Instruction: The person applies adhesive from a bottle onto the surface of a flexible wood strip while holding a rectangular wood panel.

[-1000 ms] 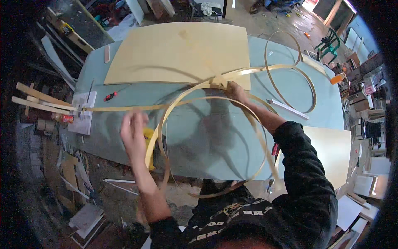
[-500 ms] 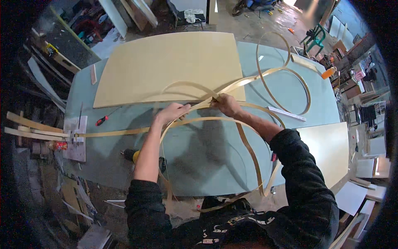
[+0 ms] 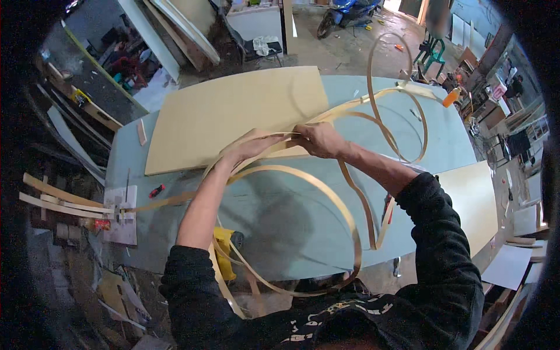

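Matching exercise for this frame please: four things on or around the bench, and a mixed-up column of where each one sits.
Things:
1. yellow power tool
2. large pale board
3. small red tool
4. orange bottle

Places:
A. far right part of the bench
B. far side of the bench, beyond both hands
C. near edge of the bench, beside the left forearm
D. left part of the bench, by the thin strip

Pairs: 1-C, 2-B, 3-D, 4-A
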Motion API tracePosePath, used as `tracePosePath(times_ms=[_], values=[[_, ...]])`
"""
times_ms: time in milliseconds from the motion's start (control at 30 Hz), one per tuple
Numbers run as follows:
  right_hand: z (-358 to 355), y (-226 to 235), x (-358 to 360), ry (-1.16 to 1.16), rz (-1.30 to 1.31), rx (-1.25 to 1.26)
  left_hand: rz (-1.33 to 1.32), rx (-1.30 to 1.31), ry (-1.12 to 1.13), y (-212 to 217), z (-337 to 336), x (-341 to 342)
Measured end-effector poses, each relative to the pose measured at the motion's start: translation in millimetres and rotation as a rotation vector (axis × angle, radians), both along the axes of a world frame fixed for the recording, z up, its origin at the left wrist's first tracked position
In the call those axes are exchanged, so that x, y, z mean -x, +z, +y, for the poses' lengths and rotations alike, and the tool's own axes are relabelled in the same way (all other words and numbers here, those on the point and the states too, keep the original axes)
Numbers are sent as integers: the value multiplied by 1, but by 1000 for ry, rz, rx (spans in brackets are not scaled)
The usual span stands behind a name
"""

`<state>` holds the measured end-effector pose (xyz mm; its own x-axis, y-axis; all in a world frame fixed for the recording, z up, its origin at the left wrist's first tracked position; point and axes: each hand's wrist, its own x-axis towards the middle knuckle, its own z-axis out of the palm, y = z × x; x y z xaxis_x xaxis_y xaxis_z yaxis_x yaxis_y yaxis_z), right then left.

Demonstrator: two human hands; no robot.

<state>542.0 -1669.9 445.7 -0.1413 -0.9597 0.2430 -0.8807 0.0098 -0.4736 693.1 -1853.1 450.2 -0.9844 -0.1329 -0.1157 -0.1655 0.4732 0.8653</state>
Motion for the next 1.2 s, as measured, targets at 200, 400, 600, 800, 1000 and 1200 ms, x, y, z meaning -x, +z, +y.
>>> tracePosePath(times_ms=[200,400,600,800,1000,1200], values=[[6,45,6,-111,111,50,-50,109,255,2,-68,-8],[81,95,67,-325,117,45,-44,661,701,17,-169,-106],[213,124,200,-646,299,98,-81,711,1241,57,-273,-174],[534,232,376,-983,994,-112,16,439,1655,113,-330,-254],[618,174,325,-1511,725,-327,84,315,1866,138,-271,-215],[693,265,308,-1389,803,-188,95,324,1829,39,-336,-229]])
